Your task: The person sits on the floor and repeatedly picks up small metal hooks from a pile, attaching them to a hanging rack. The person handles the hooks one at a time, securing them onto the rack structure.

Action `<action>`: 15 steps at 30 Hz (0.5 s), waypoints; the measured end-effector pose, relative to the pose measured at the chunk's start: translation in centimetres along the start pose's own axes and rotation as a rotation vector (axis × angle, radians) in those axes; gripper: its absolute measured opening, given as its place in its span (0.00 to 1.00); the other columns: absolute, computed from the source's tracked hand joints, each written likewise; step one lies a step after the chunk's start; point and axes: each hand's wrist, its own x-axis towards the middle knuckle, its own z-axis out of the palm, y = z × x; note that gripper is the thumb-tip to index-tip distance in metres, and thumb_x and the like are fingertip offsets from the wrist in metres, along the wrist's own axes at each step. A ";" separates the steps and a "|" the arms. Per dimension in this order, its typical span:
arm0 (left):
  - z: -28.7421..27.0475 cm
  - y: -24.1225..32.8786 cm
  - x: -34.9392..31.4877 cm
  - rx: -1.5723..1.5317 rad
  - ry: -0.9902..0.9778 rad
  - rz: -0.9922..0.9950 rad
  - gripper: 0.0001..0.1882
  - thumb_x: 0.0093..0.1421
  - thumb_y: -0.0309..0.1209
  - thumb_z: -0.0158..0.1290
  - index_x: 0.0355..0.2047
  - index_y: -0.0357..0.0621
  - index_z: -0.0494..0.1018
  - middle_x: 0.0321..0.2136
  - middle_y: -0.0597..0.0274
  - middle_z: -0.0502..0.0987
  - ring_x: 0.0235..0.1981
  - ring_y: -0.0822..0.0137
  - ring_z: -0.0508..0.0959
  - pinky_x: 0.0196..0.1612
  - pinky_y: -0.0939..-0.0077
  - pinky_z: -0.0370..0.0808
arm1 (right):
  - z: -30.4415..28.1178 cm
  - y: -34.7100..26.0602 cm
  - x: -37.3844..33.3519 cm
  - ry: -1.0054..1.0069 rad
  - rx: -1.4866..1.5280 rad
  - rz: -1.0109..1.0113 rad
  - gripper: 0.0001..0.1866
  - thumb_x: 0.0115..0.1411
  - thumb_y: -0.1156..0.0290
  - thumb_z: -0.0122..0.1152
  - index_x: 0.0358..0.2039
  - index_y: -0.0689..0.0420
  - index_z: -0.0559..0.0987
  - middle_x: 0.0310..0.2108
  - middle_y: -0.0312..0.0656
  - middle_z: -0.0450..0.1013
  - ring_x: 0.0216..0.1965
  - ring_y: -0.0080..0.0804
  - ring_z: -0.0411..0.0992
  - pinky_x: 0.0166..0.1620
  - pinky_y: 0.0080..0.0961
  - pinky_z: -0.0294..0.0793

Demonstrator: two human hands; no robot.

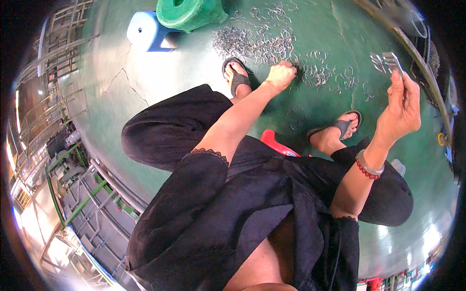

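Note:
Out to the right, my right hand (pixel 405 106) is raised, pinching several shiny flat metal pieces (pixel 391 63) with narrow prong-like ends; their exact kind is too small to tell. My left hand (pixel 281 76) reaches down to the floor ahead, its fingers closed at the edge of a scatter of small curved metal clips (pixel 315 73). Whatever those fingers hold is hidden. Farther off, beyond the left hand, lies a denser heap of the same bent clips (pixel 252 41).
A light blue plastic stool (pixel 144 31) and a green plastic stool (pixel 191 14) stand at the far left. Something red and plastic (pixel 276 143) shows between my legs. My sandalled feet flank the clips. A curved rail (pixel 415 53) runs along the right, and metal racks (pixel 97 203) line the left.

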 end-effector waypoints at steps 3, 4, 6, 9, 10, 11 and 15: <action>1.4 -0.4 -1.0 0.053 0.008 -0.043 0.06 0.50 0.33 0.54 0.27 0.45 0.74 0.32 0.60 0.75 0.39 0.57 0.75 0.38 0.62 0.75 | 0.4 0.8 0.0 -0.014 0.057 0.022 0.06 0.52 0.80 0.63 0.32 0.64 0.80 0.29 0.37 0.74 0.26 0.17 0.68 0.25 0.13 0.68; 1.2 -0.1 -1.2 0.047 0.022 -0.024 0.06 0.51 0.33 0.54 0.27 0.45 0.73 0.31 0.61 0.74 0.39 0.58 0.75 0.38 0.62 0.75 | 0.2 0.8 0.1 -0.010 0.042 0.025 0.06 0.52 0.80 0.63 0.32 0.64 0.80 0.29 0.37 0.74 0.26 0.17 0.68 0.25 0.13 0.68; 0.4 0.3 -1.4 -0.018 0.032 -0.066 0.07 0.51 0.33 0.55 0.30 0.47 0.74 0.32 0.62 0.73 0.41 0.59 0.73 0.41 0.65 0.74 | -0.2 0.8 0.2 -0.009 0.013 0.030 0.06 0.52 0.81 0.63 0.33 0.64 0.80 0.30 0.37 0.74 0.26 0.17 0.69 0.25 0.13 0.67; -0.4 -0.7 -1.6 -0.070 0.180 0.010 0.15 0.50 0.34 0.56 0.40 0.53 0.73 0.39 0.62 0.72 0.46 0.58 0.69 0.46 0.64 0.70 | 0.0 1.0 0.1 -0.020 0.041 0.022 0.06 0.53 0.81 0.63 0.33 0.65 0.80 0.30 0.38 0.74 0.27 0.18 0.69 0.25 0.13 0.67; -0.8 -0.8 -1.5 -0.040 0.181 0.036 0.18 0.50 0.34 0.57 0.43 0.54 0.72 0.41 0.62 0.70 0.47 0.57 0.68 0.47 0.63 0.69 | -0.1 1.1 0.1 -0.022 0.026 0.023 0.07 0.53 0.81 0.63 0.34 0.65 0.79 0.30 0.38 0.74 0.27 0.18 0.69 0.25 0.13 0.67; -1.4 -0.9 -1.3 -0.009 0.182 0.062 0.21 0.50 0.34 0.57 0.46 0.56 0.71 0.44 0.62 0.69 0.47 0.57 0.67 0.49 0.62 0.67 | -0.1 1.1 0.0 -0.020 0.023 0.020 0.07 0.53 0.81 0.62 0.34 0.65 0.79 0.30 0.38 0.74 0.26 0.18 0.68 0.25 0.13 0.67; -2.2 -3.3 -1.1 0.004 0.258 -0.051 0.27 0.52 0.36 0.56 0.53 0.57 0.66 0.50 0.61 0.66 0.49 0.54 0.66 0.51 0.60 0.65 | 0.0 0.8 0.2 -0.040 0.021 -0.001 0.06 0.53 0.82 0.61 0.34 0.65 0.79 0.30 0.38 0.74 0.25 0.19 0.67 0.25 0.14 0.66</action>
